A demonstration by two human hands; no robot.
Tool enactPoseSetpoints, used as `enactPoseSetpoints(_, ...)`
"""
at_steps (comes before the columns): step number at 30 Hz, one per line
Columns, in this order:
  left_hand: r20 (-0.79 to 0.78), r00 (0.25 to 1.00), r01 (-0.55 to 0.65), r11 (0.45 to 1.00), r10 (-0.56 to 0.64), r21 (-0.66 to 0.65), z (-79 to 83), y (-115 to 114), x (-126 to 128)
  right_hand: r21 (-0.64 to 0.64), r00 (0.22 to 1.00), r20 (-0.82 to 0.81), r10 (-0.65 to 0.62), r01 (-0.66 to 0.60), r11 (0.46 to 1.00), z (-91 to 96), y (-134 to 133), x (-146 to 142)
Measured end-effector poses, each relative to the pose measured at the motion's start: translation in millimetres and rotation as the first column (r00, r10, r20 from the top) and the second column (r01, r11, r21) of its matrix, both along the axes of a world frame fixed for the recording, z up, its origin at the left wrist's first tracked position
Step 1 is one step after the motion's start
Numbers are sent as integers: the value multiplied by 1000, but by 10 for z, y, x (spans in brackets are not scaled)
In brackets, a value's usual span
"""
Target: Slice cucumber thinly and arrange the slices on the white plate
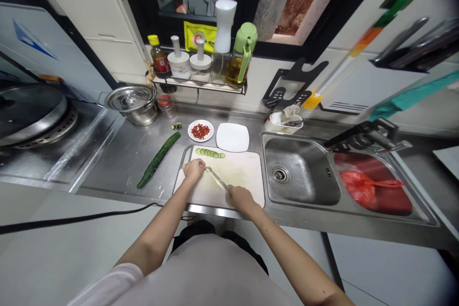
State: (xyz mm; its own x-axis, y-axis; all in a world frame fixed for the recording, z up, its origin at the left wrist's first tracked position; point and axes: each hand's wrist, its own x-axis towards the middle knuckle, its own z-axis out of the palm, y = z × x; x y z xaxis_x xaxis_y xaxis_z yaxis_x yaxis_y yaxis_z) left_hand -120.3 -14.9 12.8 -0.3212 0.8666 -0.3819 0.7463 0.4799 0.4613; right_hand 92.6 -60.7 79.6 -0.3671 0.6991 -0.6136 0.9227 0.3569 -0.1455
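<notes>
My left hand (193, 170) rests curled on the white cutting board (244, 172), fingers closed over a small cucumber piece that is mostly hidden. My right hand (241, 197) grips the handle of a knife (217, 178), whose blade tip reaches to my left fingers. A row of cucumber slices (210, 153) lies along the board's far edge. A whole cucumber (158, 159) lies on the steel counter left of the board.
Behind the board stand a small plate of red chilli (201, 130) and a white square plate (233, 136). A lidded pot (133, 103) sits at the left, a sink (299, 179) at the right, with a red bag (362, 186) in the far basin. A rack of bottles (201, 64) hangs above.
</notes>
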Motion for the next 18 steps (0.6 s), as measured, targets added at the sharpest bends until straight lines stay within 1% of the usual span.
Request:
enactPoseSetpoints(8, -62, 997, 48, 999, -47, 18, 2, -35, 24, 1, 1000, -7, -20, 20, 1000, 6, -115, 152)
enactPoseSetpoints(13, -110, 982, 159, 985, -151, 69, -6, -137, 92, -30, 999, -22, -28, 28, 999, 70, -131, 235)
enactPoseSetpoints(15, -130, 976, 185, 979, -173, 88, -9, -169, 128, -33, 999, -29, -38, 37, 999, 89, -136, 269)
enactPoseSetpoints(18, -104, 981, 175, 979, -164, 106, -7, -185, 173, -31, 996, -50, -70, 69, 997, 88, -155, 329)
